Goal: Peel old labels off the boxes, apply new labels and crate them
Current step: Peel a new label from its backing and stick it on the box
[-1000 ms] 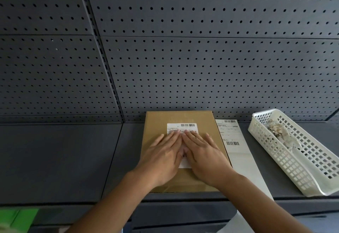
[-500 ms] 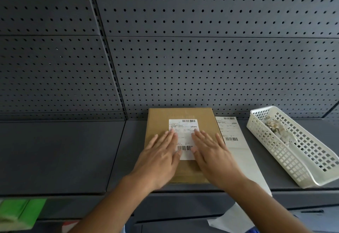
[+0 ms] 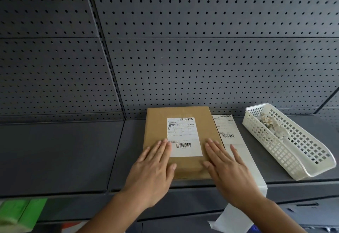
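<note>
A flat brown cardboard box [image 3: 157, 128] lies on the grey shelf [image 3: 60, 155] against the pegboard. A white label [image 3: 183, 133] with barcodes is stuck on its top. My left hand [image 3: 154, 170] lies flat with straight fingers on the box's left part, fingertips at the label's left edge. My right hand [image 3: 227, 170] lies flat on the box's right edge, reaching over a strip of labels [image 3: 227, 128] beside it. Neither hand holds anything.
The label strip's blank backing [image 3: 231, 218] hangs over the shelf's front edge. A white plastic basket [image 3: 300, 159] with crumpled paper scraps [image 3: 269, 122] stands at the right. Something green [image 3: 20, 212] shows below the shelf at lower left. The pegboard wall [image 3: 183, 58] rises behind.
Both hands have slid apart from the middle of the label to its left and right sides, so the whole label now shows.
</note>
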`<state>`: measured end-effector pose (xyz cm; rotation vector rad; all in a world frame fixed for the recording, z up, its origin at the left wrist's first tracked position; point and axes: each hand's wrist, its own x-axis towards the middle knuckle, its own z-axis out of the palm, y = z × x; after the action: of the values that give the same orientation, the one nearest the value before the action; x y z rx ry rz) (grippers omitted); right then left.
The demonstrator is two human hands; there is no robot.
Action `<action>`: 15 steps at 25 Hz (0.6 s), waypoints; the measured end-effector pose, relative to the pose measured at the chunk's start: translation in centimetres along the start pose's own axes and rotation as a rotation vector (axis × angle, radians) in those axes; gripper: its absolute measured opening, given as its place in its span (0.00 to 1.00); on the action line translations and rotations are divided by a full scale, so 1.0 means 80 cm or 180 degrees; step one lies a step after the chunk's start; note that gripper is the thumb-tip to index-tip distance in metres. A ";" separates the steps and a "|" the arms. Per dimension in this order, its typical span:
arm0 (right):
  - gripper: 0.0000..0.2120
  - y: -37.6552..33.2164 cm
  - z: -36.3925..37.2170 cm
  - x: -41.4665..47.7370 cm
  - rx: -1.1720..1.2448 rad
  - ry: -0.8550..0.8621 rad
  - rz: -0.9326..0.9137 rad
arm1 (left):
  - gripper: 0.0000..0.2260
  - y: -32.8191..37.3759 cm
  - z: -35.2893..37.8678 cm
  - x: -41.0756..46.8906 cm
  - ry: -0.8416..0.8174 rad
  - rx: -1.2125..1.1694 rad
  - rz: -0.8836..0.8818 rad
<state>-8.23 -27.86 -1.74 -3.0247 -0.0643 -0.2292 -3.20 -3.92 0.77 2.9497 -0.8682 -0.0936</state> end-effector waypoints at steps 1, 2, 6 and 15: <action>0.31 0.005 -0.002 -0.003 0.0036 -0.0023 0.0094 | 0.32 -0.005 0.000 -0.003 -0.0006 0.0010 -0.0071; 0.32 0.009 -0.005 -0.006 0.0146 -0.0050 0.0202 | 0.31 -0.010 0.001 -0.006 -0.0015 -0.0010 -0.0165; 0.32 0.011 -0.026 -0.002 0.1505 -0.0115 0.1027 | 0.36 -0.035 0.009 -0.005 0.0025 -0.0660 -0.0772; 0.24 -0.030 -0.037 0.019 0.3226 -0.0133 0.2133 | 0.20 -0.039 0.003 0.001 0.0456 -0.3873 -0.1603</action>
<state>-7.26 -25.78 1.68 -1.8999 0.6153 -0.0364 -1.47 -1.38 0.25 1.8833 0.0489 -0.2976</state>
